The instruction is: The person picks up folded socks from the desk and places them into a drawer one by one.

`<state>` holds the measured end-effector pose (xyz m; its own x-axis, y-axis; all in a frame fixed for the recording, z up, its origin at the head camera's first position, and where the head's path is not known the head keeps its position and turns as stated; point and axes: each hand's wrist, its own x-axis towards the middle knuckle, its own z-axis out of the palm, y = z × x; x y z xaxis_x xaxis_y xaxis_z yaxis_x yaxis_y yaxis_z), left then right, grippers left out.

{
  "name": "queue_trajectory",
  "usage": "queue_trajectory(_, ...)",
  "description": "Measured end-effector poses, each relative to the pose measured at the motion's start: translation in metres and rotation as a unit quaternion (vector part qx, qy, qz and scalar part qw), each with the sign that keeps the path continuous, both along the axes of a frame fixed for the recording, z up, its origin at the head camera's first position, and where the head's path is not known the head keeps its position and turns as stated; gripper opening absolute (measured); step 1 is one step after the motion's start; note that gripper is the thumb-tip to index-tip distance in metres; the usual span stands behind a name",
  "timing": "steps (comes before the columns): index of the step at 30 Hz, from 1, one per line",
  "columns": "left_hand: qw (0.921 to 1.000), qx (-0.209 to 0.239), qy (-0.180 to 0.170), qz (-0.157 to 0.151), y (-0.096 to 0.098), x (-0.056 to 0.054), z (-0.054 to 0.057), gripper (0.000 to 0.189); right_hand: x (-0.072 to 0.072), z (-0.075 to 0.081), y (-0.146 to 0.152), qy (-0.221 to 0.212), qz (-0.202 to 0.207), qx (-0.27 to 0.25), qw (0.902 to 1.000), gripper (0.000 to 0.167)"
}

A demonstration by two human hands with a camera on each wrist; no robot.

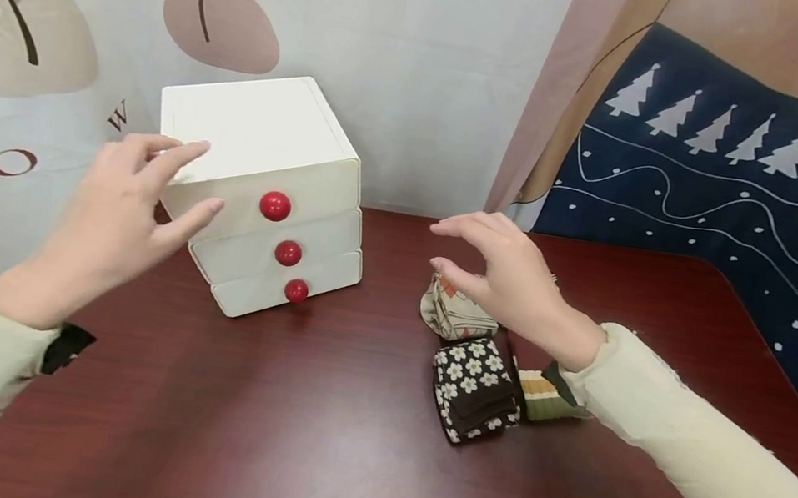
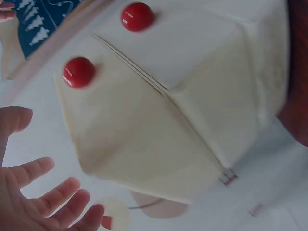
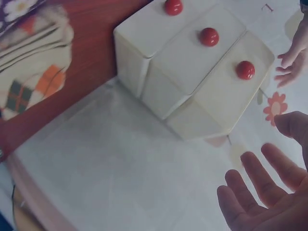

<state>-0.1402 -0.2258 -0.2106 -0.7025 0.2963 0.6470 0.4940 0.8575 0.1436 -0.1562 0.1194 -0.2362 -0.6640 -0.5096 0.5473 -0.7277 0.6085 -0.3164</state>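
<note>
A white box of three stacked drawers with round red knobs stands at the back left of the table. My left hand, fingers spread, is raised near its left front corner and overlaps it in the head view; the left wrist view has the fingers apart from the drawer fronts. My right hand hovers with thumb and fingers apart above folded socks. These are a cream pair with an orange pattern, a black pair with white flowers and a green, yellow and white striped one, partly hidden by the right wrist.
The dark red wooden table runs under everything. Behind the drawers hangs a pale cloth with flower prints. A navy cloth with white trees borders the table on the right.
</note>
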Motion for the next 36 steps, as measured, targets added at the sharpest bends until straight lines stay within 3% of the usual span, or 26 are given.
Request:
queue_trajectory(4,0.9966,0.006,-0.076,0.033,-0.018,-0.001,0.006,0.049,-0.005,0.0,-0.018,-0.015,0.023,-0.016,0.9995,0.035)
queue_trajectory(8,0.986,0.004,-0.154,0.065,-0.029,-0.005,0.013,0.047,-0.012,-0.001,-0.037,-0.038,0.034,-0.018,0.9985,0.038)
queue_trajectory(13,0.9736,0.004,-0.218,0.068,-0.034,-0.015,0.019,0.044,-0.019,-0.005,-0.061,-0.069,0.051,-0.025,0.9959,0.038)
queue_trajectory(16,0.9693,0.009,-0.239,0.057,-0.036,-0.022,0.02,0.041,-0.022,-0.007,-0.074,-0.093,0.066,-0.037,0.9928,0.038)
queue_trajectory(22,0.9568,0.046,-0.279,0.068,-0.039,-0.025,0.02,0.044,-0.032,-0.004,-0.095,-0.142,0.086,-0.085,0.9825,0.036)
queue_trajectory(26,0.951,0.068,-0.291,0.08,-0.041,-0.024,0.021,0.049,-0.043,-0.002,-0.107,-0.211,0.102,-0.154,0.96,0.035)
queue_trajectory(31,0.9511,0.088,-0.285,0.079,-0.043,-0.023,0.019,0.048,-0.055,-0.005,-0.129,-0.278,0.123,-0.214,0.9285,0.034)
queue_trajectory(33,0.9506,0.098,-0.285,0.076,-0.043,-0.022,0.016,0.047,-0.057,-0.009,-0.138,-0.29,0.124,-0.22,0.9229,0.034)
queue_trajectory(36,0.9497,0.11,-0.284,0.073,-0.043,-0.021,0.016,0.047,-0.056,-0.013,-0.152,-0.283,0.118,-0.224,0.925,0.032)
